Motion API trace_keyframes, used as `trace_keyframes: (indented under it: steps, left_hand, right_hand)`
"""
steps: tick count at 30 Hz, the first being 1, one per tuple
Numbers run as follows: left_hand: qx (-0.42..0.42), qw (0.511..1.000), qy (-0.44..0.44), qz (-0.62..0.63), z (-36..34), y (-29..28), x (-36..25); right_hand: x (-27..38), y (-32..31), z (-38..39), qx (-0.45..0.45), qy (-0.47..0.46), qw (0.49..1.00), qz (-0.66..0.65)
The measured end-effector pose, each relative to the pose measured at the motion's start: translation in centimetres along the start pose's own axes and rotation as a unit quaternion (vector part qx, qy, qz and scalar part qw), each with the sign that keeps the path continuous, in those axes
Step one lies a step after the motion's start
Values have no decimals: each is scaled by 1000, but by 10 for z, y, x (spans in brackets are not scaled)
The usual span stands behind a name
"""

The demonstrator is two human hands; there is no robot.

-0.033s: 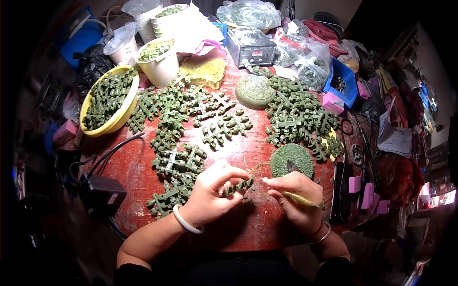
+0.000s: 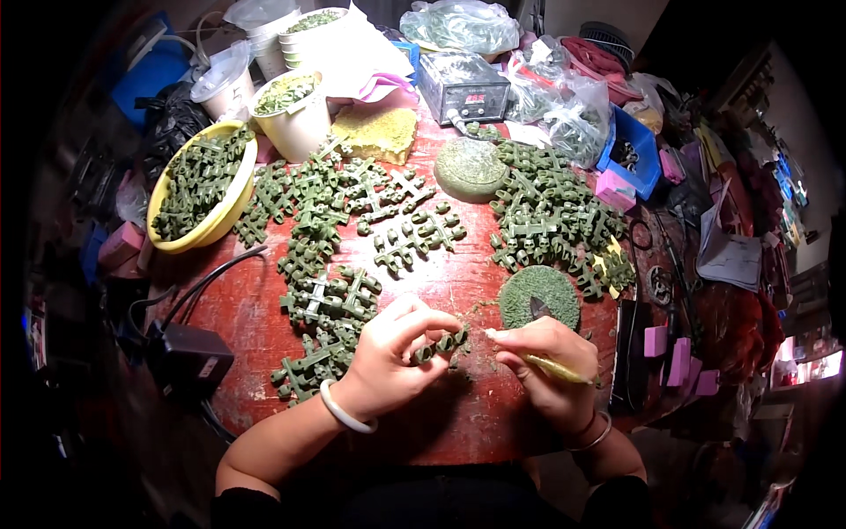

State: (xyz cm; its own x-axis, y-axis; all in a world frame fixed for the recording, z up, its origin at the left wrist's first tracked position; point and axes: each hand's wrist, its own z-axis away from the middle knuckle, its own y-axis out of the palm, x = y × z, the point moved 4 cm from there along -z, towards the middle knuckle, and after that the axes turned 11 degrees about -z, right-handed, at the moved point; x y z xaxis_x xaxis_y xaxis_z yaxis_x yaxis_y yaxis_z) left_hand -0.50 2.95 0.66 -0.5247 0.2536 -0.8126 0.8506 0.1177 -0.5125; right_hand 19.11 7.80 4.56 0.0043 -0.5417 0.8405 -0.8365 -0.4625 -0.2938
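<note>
At far left: yellow bowl [image 2: 242, 198], heaped with green parts [image 2: 198, 183].
Left pile [image 2: 328, 298]: similar parts on the red table [image 2: 493, 423].
Left hand [image 2: 392, 353]: fingers pinching one part [image 2: 444, 345] above the table.
Right hand [image 2: 555, 342]: fingers gripping a yellowish tool [image 2: 560, 370], apart from that part.
Right pile [image 2: 548, 207]: beyond a round pad [image 2: 542, 286].

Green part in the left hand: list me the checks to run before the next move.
1. Left hand gripping the green part: ok, held at the fingertips.
2. Right hand gripping the yellow-green handle: ok.
3. Hands touching: not ok, a gap shows between them.
4. Black box clear of both hands: ok, off to the left.
5. Underside of the part sound: cannot tell, hidden from this view.
</note>
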Motion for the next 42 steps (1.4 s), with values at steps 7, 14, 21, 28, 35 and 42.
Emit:
trace_keyframes:
  steps: [7, 14, 21, 28, 35, 42]
  left_hand:
    - [-49, 986, 87, -135, 4, -5, -18]
    - [-113, 959, 165, -199, 9, -4, -22]
    - [-110, 976, 152, -114, 5, -4, -17]
    - [30, 992, -70, 97, 6, 7, 1]
    - [-2, 998, 3, 56, 4, 3, -2]
    - [-4, 999, -48, 0, 6, 1, -7]
  right_hand:
    - [-2, -2, -1, -20, 17, 998, 56]
    - [-4, 1, 2, -8, 1, 1000, -8]
    - [-2, -2, 3, 5, 17, 996, -85]
    - [0, 2, 4, 34, -17, 997, -70]
    - [-6, 4, 3, -6, -19, 1000, -21]
    - [-3, 10, 4, 45, -48, 997, -29]
